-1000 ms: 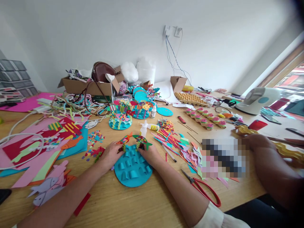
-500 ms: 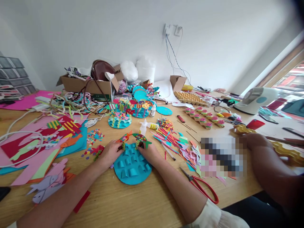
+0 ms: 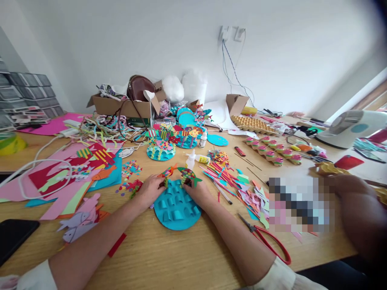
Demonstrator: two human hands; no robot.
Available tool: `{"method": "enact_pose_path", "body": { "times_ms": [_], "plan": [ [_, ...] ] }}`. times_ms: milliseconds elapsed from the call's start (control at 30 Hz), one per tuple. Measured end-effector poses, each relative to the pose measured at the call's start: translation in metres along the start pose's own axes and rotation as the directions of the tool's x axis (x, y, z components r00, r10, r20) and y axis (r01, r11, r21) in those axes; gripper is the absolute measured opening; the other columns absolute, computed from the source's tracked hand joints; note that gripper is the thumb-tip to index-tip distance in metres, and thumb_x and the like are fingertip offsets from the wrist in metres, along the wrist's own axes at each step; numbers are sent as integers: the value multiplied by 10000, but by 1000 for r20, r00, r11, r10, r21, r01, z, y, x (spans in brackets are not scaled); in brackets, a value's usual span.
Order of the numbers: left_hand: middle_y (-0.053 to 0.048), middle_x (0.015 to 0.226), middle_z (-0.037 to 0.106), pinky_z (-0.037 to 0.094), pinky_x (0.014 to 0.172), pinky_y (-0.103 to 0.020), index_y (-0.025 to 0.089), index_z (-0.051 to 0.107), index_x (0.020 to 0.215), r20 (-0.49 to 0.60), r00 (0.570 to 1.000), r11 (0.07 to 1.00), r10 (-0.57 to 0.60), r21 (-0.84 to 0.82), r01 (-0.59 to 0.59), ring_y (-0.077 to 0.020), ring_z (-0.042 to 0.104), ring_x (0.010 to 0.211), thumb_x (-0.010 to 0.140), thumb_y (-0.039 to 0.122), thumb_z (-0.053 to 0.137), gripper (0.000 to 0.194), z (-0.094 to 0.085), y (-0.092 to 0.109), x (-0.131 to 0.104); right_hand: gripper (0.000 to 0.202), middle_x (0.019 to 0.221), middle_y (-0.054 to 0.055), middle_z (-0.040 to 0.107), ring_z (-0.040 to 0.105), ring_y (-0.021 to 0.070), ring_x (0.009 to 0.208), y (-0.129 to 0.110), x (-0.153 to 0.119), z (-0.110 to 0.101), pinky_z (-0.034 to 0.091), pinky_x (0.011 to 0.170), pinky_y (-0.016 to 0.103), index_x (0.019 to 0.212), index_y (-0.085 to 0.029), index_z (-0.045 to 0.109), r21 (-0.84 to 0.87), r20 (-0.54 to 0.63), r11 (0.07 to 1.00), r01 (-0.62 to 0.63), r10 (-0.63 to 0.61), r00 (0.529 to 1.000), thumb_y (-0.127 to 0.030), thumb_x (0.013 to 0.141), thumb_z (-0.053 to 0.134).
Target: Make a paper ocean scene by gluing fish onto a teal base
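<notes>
A round blue card disc [image 3: 177, 217] with rows of curled paper loops lies on the table in front of me. At its far left edge my left hand [image 3: 151, 191] is closed, fingers pinched on the yellow-green stem under an orange paper fish [image 3: 169, 172]. My right hand [image 3: 198, 193] pinches the stem below a green spotted paper fish [image 3: 188, 174] at the far right edge. Fingers partly hide both stems. Just beyond stand a glue bottle [image 3: 190, 162] and a second glue bottle [image 3: 203, 159] lying on its side.
Red-handled scissors [image 3: 272, 243] lie to the right, near paper scraps [image 3: 255, 199]. Lilac paper fish [image 3: 80, 221] and a black phone [image 3: 16, 237] are at left. Finished fish pieces [image 3: 161, 151] stand farther back. Another person's arm [image 3: 356, 209] reaches in from the right.
The view has turned a little to the left, so everything appears shifted right. Both hands stay at the disc's far edge with the two fish. The other person's arm has shifted slightly.
</notes>
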State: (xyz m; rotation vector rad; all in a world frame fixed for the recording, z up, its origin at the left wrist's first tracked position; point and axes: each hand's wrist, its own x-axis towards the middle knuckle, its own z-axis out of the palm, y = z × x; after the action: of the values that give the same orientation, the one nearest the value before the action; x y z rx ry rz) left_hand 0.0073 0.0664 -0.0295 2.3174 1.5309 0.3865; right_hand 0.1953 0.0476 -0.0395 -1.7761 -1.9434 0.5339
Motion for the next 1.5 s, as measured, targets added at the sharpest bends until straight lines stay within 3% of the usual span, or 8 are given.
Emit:
{"method": "enact_pose_path", "body": {
  "times_ms": [367,1500],
  "plan": [
    [-52,825,665,448,741,-275,163,670,775,-14,1000,1000,9,5,-9,-196,602,820,754,112,591,95,1,-1,1,92,884,55,683,602,155,780,4,3,5,396,636,212,823,-165,632,-7,-17,1000,-12,12,1000,-163,769,558],
    [-56,811,659,447,738,-275,166,663,767,-21,1000,999,16,49,-15,-206,599,852,769,146,583,83,1,0,0,86,864,62,682,591,157,751,-9,-3,-8,381,606,216,797,-160,631,-31,22,999,-36,37,999,-148,780,547]
  ]
}}
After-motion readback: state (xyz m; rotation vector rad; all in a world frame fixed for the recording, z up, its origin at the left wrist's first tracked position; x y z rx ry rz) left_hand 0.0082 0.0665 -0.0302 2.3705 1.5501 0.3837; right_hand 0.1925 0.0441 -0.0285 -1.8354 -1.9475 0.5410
